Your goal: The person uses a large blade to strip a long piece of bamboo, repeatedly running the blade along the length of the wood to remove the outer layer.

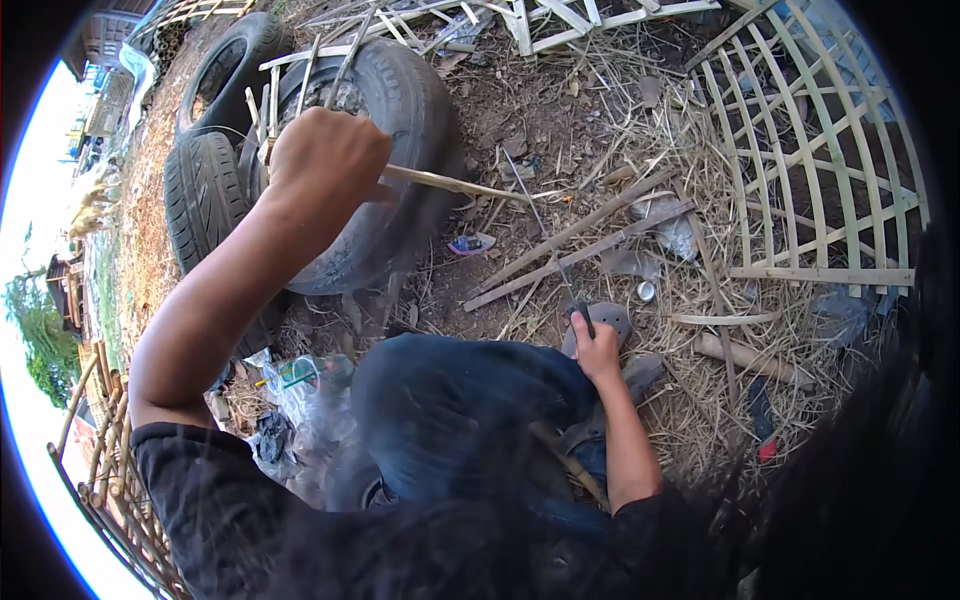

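Observation:
My left hand (325, 155) is raised over the tyres and closed round a thin pale bamboo strip (455, 184). One end of the strip points right, toward the middle of the ground. My right hand (597, 350) sits low by my shoe (608, 320), wrapped round the dark handle of a long thin-bladed knife (548, 232). Its narrow blade slants up and to the left, its tip close to the strip. Whether blade and strip touch, I cannot tell. Beneath my left arm lies a large worn tyre (400, 110).
More tyres (205, 185) lie at the left. A woven bamboo lattice (815, 160) is at the right. Long wooden sticks (590, 250) and straw shavings cover the ground, with a small can (646, 291). Near my bent knee are clear plastic bags (305, 410). A red-tipped dark tool (765, 430) lies lower right.

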A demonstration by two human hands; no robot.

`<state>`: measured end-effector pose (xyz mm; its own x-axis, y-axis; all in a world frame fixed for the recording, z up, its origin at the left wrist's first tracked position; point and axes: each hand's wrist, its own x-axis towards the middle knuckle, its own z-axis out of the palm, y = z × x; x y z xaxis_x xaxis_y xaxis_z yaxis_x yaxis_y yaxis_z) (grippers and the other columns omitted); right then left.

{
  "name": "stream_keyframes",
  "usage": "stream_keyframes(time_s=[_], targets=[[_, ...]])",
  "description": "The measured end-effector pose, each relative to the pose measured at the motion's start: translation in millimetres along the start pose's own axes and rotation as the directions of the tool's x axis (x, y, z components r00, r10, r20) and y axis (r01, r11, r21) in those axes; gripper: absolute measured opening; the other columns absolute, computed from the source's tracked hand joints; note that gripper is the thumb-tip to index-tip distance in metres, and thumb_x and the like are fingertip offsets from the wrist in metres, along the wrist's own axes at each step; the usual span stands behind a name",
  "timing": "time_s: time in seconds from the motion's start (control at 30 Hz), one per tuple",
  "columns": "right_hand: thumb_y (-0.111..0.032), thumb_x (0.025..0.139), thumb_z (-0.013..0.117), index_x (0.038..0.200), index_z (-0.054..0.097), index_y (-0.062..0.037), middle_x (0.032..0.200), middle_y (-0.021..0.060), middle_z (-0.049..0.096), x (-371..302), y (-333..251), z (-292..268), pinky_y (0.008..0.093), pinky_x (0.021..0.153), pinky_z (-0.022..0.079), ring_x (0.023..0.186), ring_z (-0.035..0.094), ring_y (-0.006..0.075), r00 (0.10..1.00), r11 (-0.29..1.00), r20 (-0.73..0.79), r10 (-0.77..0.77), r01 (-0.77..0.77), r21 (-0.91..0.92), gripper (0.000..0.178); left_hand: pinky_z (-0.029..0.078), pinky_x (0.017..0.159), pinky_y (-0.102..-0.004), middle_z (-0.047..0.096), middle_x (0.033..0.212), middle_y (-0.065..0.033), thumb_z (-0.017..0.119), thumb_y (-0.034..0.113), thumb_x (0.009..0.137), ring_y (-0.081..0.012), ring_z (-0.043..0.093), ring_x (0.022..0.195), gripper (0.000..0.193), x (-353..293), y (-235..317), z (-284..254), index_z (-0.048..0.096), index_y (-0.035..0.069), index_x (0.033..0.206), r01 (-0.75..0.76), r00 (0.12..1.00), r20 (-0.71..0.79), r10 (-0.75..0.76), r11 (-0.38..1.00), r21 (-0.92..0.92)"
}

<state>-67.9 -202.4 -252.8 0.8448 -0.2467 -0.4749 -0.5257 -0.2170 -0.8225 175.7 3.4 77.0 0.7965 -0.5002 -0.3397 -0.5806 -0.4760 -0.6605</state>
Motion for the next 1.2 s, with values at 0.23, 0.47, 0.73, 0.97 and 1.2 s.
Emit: stream_keyframes(time_s=[0.23, 0.47, 0.73, 0.97, 1.2], targets=[[-0.051, 0.089, 0.056, 0.070, 0.062, 0.0034, 0.058, 0.0189, 0.057, 20.2, -48.2, -26.2, 0.0412, 0.058, 0.044, 0.058, 0.060, 0.0327, 0.997, 0.998, 0.057, -0.043, 0.046, -0.044, 0.058, 0.047, 0.047, -0.0296, 0.060, 0.055, -0.0003, 0.071, 0.059, 0.065, -0.0173, 0.066, 0.057, 0.047, 2.7, -1.9, -3.7, 0.068, 0.012, 0.065, -0.004, 1.000, 0.028, 0.003, 1.000, 0.006], [-0.049, 0.092, 0.056, 0.058, 0.053, -0.0051, 0.047, 0.0022, 0.050, 21.9, -7.2, -28.0, 0.0269, 0.038, 0.038, 0.038, 0.048, 0.0106, 0.995, 0.996, -0.048, -0.089, 0.090, 0.017, 0.056, 0.046, 0.047, -0.0292, 0.058, 0.053, 0.0002, 0.067, 0.064, 0.065, -0.0167, 0.064, 0.055, 0.051, 9.4, -1.3, -3.1, 0.067, 0.012, 0.063, 0.032, 0.997, 0.073, -0.035, 0.999, 0.034], [-0.049, 0.090, 0.058, 0.061, 0.057, 0.0001, 0.049, 0.0078, 0.053, 38.7, -18.2, -36.3, 0.0356, 0.047, 0.042, 0.044, 0.054, 0.0184, 0.999, 0.982, -0.006, -0.033, 0.031, -0.185, 0.057, 0.045, 0.045, -0.0306, 0.057, 0.053, -0.0012, 0.065, 0.065, 0.064, -0.0182, 0.064, 0.054, 0.054, 13.7, -4.7, -5.8, 0.066, 0.011, 0.061, -0.005, 0.998, 0.064, 0.001, 0.998, 0.063], [-0.052, 0.088, 0.058, 0.063, 0.060, 0.0017, 0.050, 0.0114, 0.055, 25.2, 3.2, -21.2, 0.0382, 0.053, 0.044, 0.050, 0.059, 0.0234, 0.999, 0.970, -0.005, 0.035, -0.036, -0.242, 0.059, 0.047, 0.051, -0.0322, 0.058, 0.055, -0.0029, 0.064, 0.066, 0.066, -0.0196, 0.065, 0.057, 0.058, 2.2, -2.3, 9.7, 0.066, 0.009, 0.061, 0.005, 0.995, 0.098, -0.005, 1.000, 0.004], [-0.058, 0.086, 0.056, 0.069, 0.065, 0.0027, 0.057, 0.0193, 0.058, 0.4, -65.7, -31.6, 0.0431, 0.059, 0.044, 0.059, 0.061, 0.0329, 0.992, 0.997, 0.105, -0.063, 0.066, -0.034, 0.064, 0.047, 0.051, -0.0324, 0.060, 0.057, -0.0037, 0.065, 0.066, 0.067, -0.0201, 0.065, 0.058, 0.057, -9.6, -4.9, 17.1, 0.067, 0.008, 0.062, 0.037, 0.994, 0.105, -0.036, 0.999, -0.008]])
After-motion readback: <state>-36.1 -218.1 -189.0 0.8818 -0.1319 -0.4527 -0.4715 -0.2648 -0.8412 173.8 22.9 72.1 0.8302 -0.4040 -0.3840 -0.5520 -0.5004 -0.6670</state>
